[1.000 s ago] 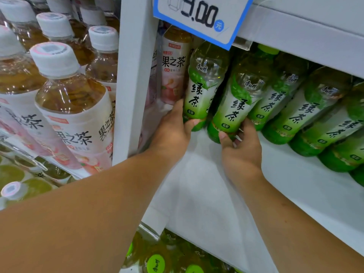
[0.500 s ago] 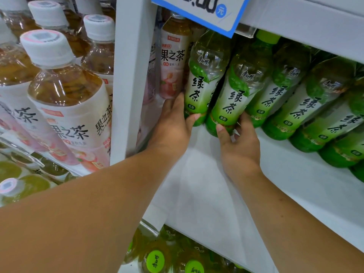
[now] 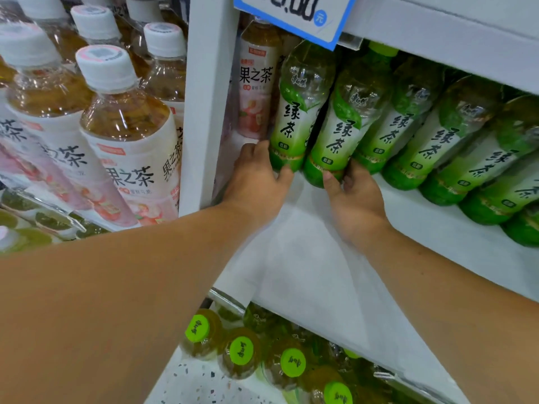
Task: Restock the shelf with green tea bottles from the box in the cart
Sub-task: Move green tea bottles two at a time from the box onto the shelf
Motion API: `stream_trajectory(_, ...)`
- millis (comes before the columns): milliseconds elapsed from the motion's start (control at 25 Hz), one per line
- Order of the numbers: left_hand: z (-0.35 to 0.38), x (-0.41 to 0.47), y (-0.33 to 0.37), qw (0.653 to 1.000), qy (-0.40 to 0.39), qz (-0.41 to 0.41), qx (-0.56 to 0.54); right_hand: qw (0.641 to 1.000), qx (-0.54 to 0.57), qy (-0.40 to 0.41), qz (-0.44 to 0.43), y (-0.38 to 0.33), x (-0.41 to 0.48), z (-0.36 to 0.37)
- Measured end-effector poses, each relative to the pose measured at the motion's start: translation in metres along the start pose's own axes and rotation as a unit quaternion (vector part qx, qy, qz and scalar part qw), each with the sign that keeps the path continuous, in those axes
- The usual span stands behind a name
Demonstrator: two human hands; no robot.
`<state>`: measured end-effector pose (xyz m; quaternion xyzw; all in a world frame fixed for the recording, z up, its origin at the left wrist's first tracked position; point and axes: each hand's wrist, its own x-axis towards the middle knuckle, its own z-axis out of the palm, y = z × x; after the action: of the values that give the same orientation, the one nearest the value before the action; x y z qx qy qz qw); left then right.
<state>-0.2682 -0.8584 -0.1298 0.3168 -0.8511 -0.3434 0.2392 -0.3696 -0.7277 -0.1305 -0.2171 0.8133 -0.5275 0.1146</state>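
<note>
The white shelf (image 3: 320, 258) carries a row of green tea bottles (image 3: 455, 147), the farthest cut off at the right edge. The left hand (image 3: 256, 182) curls round the base of the leftmost bottle (image 3: 294, 118), its fingers hidden behind it. The right hand (image 3: 358, 196) grips the next bottle (image 3: 338, 132) low down. The price tag (image 3: 294, 16) above is cropped and only half legible.
</note>
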Motion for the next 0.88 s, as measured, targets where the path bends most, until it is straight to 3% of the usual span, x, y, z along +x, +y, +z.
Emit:
stream_trajectory(280, -0.023, -0.033, 0.009, 0.996, -0.08, -0.032, 0.006, 0.992, 0.066, 0.012, 0.102, -0.022, -0.043, -0.015)
stream_trajectory(600, -0.068, -0.114, 0.048, 0.96, -0.165, -0.156, -0.162, 0.979, 0.087, -0.014, 0.181, -0.039, -0.152, -0.042)
stream_trajectory(880, -0.145, -0.207, 0.097, 0.936, -0.305, -0.167, -0.062, 0.957, 0.042, -0.05, 0.281, -0.08, -0.266, -0.115)
